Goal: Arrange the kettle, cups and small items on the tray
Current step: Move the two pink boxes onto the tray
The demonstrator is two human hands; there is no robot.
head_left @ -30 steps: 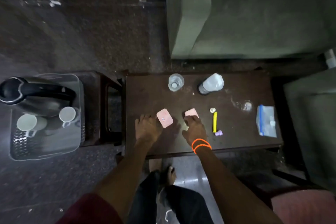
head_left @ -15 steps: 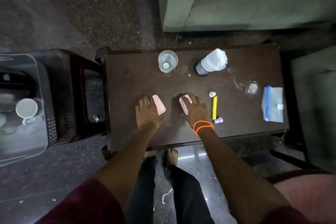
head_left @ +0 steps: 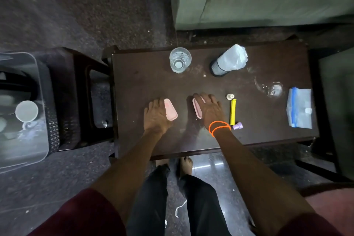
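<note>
Both forearms reach forward over the near edge of the table [head_left: 145, 74], palms down. The left hand [head_left: 156, 116] lies beside a pink case [head_left: 170, 109], its thumb side touching the case; whether the fingers grip it cannot be told. The right hand [head_left: 210, 110] covers a second pink case [head_left: 197, 108], fingers curled over its top. The tray [head_left: 41, 74], at far left, holds a cup [head_left: 26, 111] and a partly visible kettle [head_left: 11, 82].

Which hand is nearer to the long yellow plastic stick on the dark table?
The right hand. It lies just left of the long yellow plastic stick, on a pink piece. The left hand rests further left, beyond both pink pieces.
</note>
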